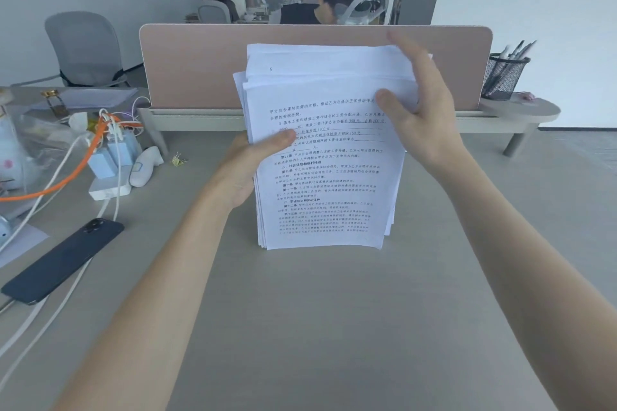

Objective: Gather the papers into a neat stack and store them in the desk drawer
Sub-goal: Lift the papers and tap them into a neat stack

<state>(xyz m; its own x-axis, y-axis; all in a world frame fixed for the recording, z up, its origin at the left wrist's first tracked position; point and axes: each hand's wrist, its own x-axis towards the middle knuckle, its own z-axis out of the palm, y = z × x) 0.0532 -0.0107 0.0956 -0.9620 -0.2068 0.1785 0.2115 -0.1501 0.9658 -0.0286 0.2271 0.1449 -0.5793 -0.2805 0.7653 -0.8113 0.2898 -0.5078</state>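
A thick stack of white printed papers [327, 183] stands upright on its lower edge on the grey desk [334, 327], in the middle of the view. Its top sheets are uneven and fan out a little. My left hand [247, 167] grips the stack's left edge, thumb across the front page. My right hand [420, 110] holds the upper right edge, thumb on the front and fingers raised behind the top. No drawer is in view.
A pink divider panel [200, 67] closes the desk's far side. At left lie a dark phone [63, 260], a power strip with chargers [112, 173] and tangled cables. A mesh pen holder [504, 77] stands on a small shelf at right. Seated people are beyond the divider.
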